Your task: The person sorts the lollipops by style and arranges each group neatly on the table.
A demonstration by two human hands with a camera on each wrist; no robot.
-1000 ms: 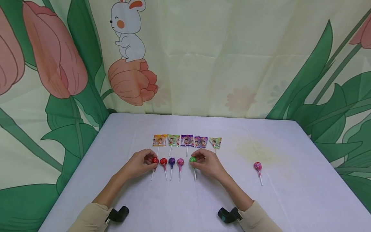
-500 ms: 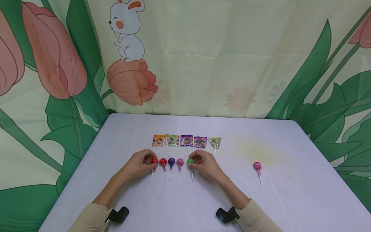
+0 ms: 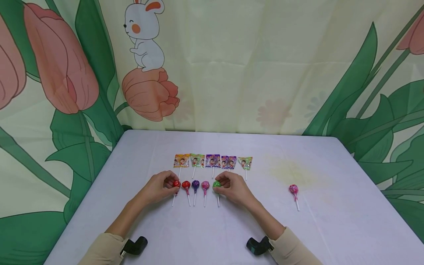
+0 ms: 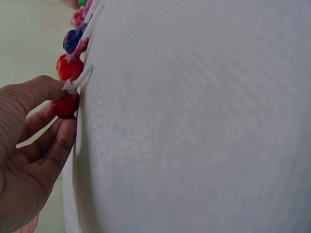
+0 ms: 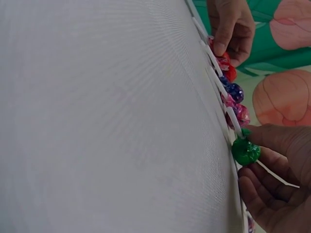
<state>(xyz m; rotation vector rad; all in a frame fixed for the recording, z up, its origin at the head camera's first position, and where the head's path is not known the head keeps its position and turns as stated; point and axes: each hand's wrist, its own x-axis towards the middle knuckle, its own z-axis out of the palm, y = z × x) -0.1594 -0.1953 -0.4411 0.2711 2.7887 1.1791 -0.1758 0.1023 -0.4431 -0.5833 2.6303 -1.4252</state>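
My left hand (image 3: 164, 187) pinches the round head of a red lollipop (image 4: 65, 105) at the left end of a row. Beside it in that row lie a second red lollipop (image 3: 186, 185), a purple lollipop (image 3: 195, 184) and a pink lollipop (image 3: 205, 185), sticks toward me. At the row's right end my right hand (image 3: 234, 187) pinches a green lollipop (image 5: 246, 151) by its head between thumb and fingers. A small gap parts the green lollipop from the pink one.
Behind the row lie several flat-wrapped lollipops, among them an orange packet (image 3: 181, 161) and a green packet (image 3: 245, 162). Far to the right, a lone pink lollipop (image 3: 293, 189) lies on the white tablecloth (image 3: 198, 235). A printed curtain (image 3: 232, 66) hangs behind the table.
My right hand has shifted a little to the left with the green lollipop, bringing it nearer the pink one. The left hand stays on the red lollipop.
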